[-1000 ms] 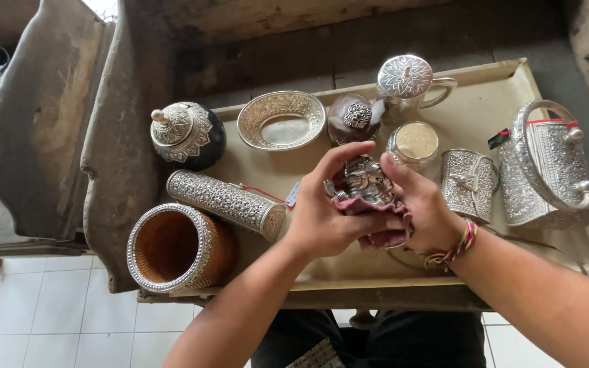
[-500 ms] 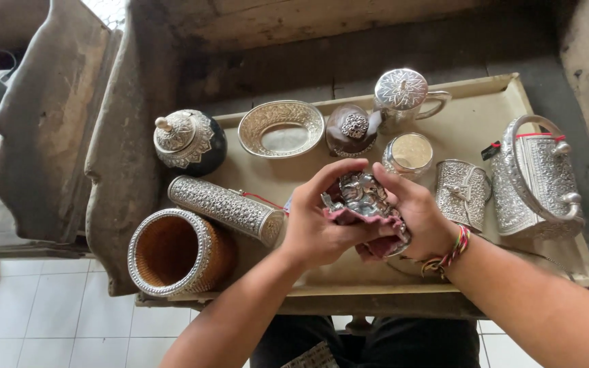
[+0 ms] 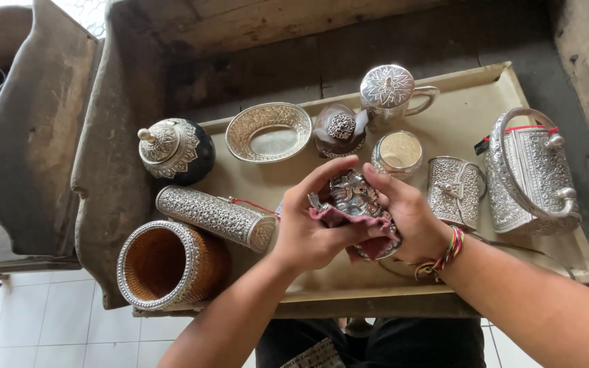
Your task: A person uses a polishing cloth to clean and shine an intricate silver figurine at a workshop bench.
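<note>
Both hands meet over the middle of one beige tray [image 3: 458,95]. The left hand [image 3: 311,232] and the right hand [image 3: 410,218] are each curled closed around one small embossed silver piece [image 3: 352,194], which lies on one dark red cloth [image 3: 339,219] between the palms. The piece's long axis runs roughly from 8 to 2 o'clock; which end is its front I cannot tell.

Around the hands are nine other ornate pieces:
- At 12 o'clock, one lidded silver mug [image 3: 388,92], one dark round box with a silver rosette [image 3: 337,129], and one small open cup [image 3: 398,151].
- At 11 o'clock, one oval silver dish [image 3: 268,131].
- At 10 o'clock, one dark lidded jar [image 3: 175,150].
- At 9 o'clock, one silver cylinder [image 3: 214,217], lying with its long axis from 10 to 4 o'clock.
- At 8 o'clock, one silver-rimmed basket [image 3: 165,264], mouth up.
- At 3 o'clock, one small silver case [image 3: 455,191] and one silver handbag [image 3: 530,174].
</note>
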